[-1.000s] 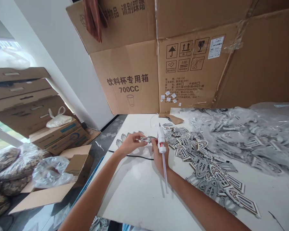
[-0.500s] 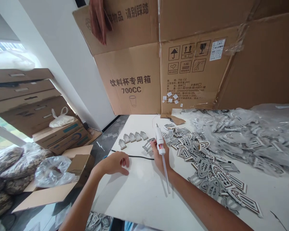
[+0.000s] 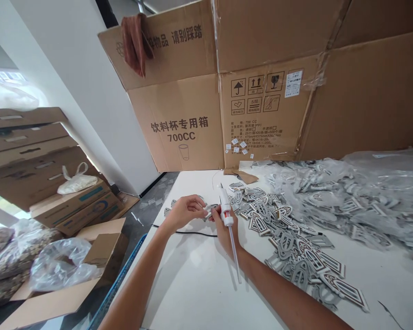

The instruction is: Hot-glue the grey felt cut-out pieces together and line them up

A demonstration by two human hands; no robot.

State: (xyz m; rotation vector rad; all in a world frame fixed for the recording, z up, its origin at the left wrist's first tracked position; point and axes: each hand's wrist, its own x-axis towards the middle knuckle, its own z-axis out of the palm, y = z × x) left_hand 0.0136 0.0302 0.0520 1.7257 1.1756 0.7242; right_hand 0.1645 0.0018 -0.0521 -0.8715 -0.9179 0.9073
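My right hand [image 3: 225,229] is wrapped round a white glue gun [image 3: 226,211] with a red band; a clear glue stick [image 3: 234,254] trails back over my wrist. Its tip points away from me. My left hand [image 3: 184,211] is closed in a pinch on a small grey arch-shaped cutout [image 3: 209,211] right beside the gun. Both hands sit over the white table [image 3: 199,275]. Part of a row of small grey pieces [image 3: 167,211] shows behind my left hand. The cutout is mostly hidden by my fingers.
A heap of grey and white cutouts [image 3: 289,238] spreads to the right, with more in clear plastic bags [image 3: 358,201]. Big cardboard boxes [image 3: 227,101] wall off the back. A black cable [image 3: 192,233] crosses the table. Boxes and bags [image 3: 55,256] crowd the floor at left.
My left hand moved from resting on the table near the cable back up to the cutout beside the glue gun and pinched it. The view dipped slightly.
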